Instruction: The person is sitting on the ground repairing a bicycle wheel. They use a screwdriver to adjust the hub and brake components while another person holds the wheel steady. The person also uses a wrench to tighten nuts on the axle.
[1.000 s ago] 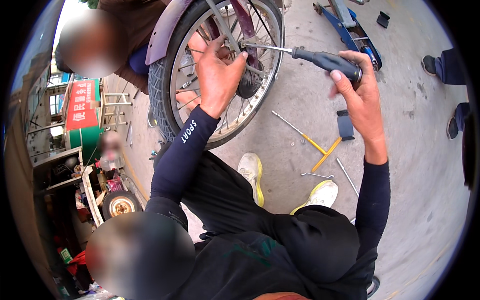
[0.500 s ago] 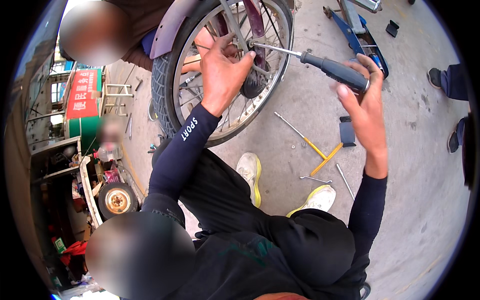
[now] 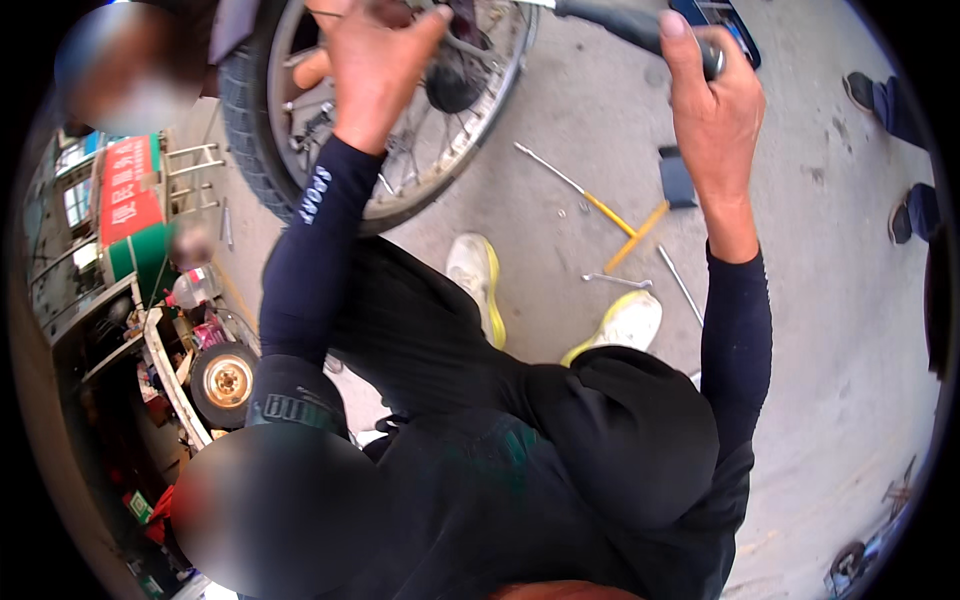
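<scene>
My left hand is at the hub of a spoked wheel, partly cut off by the upper edge. Its thumb sticks out and its fingers curl in at the hub; what they hold is hidden. My right hand is closed around the thick dark handle of a screwdriver, thumb along the top. The pale shaft points left toward the hub, its tip out of view. Another person's fingers show among the spokes, left of my left hand.
On the concrete lie a yellow T-handle wrench, an open-end wrench, a metal rod and a dark flat piece. A blue jack is at upper right, bystanders' shoes farther right. A small wheel stands by a cluttered cart.
The view has shifted, so the wheel and both hands sit higher and farther left. My right hand, fingers looser before, now wraps more firmly round the screwdriver handle.
</scene>
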The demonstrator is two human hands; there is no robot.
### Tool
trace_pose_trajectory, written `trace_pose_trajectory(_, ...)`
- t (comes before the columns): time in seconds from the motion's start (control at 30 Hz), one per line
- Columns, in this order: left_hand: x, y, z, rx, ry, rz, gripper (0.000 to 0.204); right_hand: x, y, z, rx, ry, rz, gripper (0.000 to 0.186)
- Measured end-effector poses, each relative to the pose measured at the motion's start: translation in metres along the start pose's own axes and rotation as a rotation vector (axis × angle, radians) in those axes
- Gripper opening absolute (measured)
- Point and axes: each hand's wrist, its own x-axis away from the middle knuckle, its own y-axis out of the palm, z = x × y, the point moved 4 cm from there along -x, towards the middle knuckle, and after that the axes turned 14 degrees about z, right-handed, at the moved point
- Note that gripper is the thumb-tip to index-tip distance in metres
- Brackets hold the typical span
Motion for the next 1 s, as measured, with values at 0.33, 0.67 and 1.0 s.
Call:
trace_pose_trajectory(0.33,-0.003,0.017,-0.006,0.319,-0.147,-0.022,0.060,-0.024,-0.010,-0.028,-0.132,0.124,-0.112,0.031)
trace_pose_trajectory(0.67,0.013,0.005,-0.007,0.511,-0.346,-0.183,0.069,-0.031,-0.012,-0.004,-0.315,0.101,-0.446,0.046)
trace_pose_trajectory(1.0,0.068,-0.005,-0.034,0.322,0.176,0.100,0.049,-0.019,0.000,-0.019,-0.372,0.196,-0.303,0.034)
